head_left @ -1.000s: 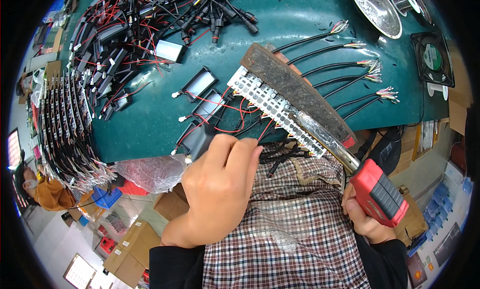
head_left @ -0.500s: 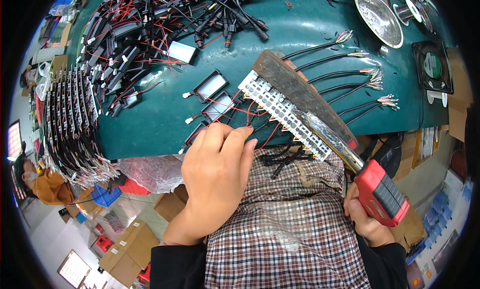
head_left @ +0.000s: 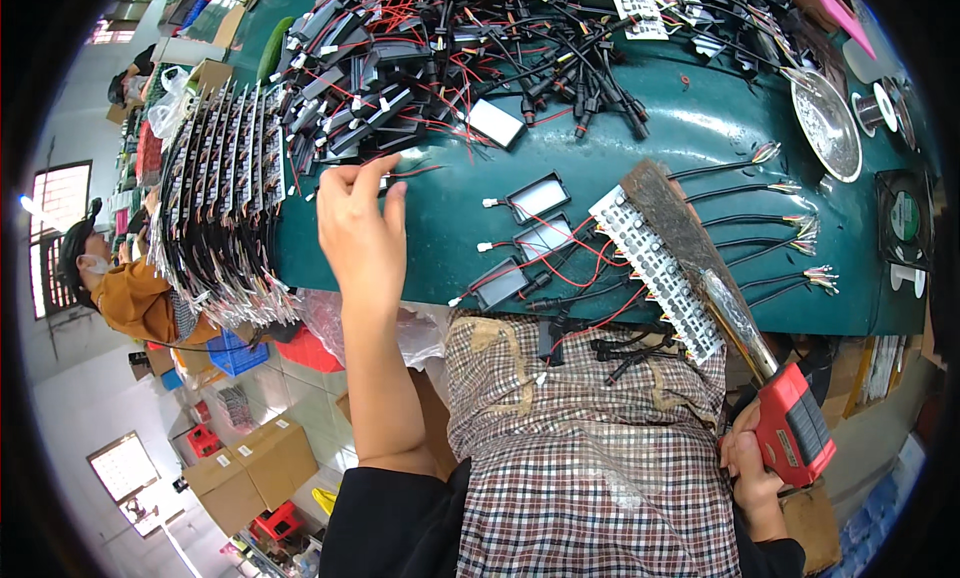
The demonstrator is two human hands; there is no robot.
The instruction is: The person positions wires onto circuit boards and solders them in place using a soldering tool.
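Observation:
My left hand (head_left: 362, 228) reaches to the near edge of a pile of black cases. Its thumb and forefinger are apart around a small dark part with a white connector and red wire (head_left: 425, 169), mostly hidden by the fingers. My right hand (head_left: 750, 463) is closed round the red-and-black handle of a soldering iron (head_left: 795, 428). The iron's metal shaft lies against a dark wooden block (head_left: 675, 213). Along the block runs a white strip of small boards (head_left: 655, 278) with black cables. Left of it lie open black cases (head_left: 540, 200) with red wires.
Stacked board strips (head_left: 215, 168) with hanging cables stand at the left. A heap of black cases and cables (head_left: 440, 38) covers the back. At right are a metal bowl (head_left: 825, 128), a wire spool (head_left: 873, 111) and a fan (head_left: 905, 218). A person (head_left: 150, 288) sits far left.
My left hand has moved from the wires beside the white strip leftward to the pile. The view has swung left. My right hand still holds the soldering iron.

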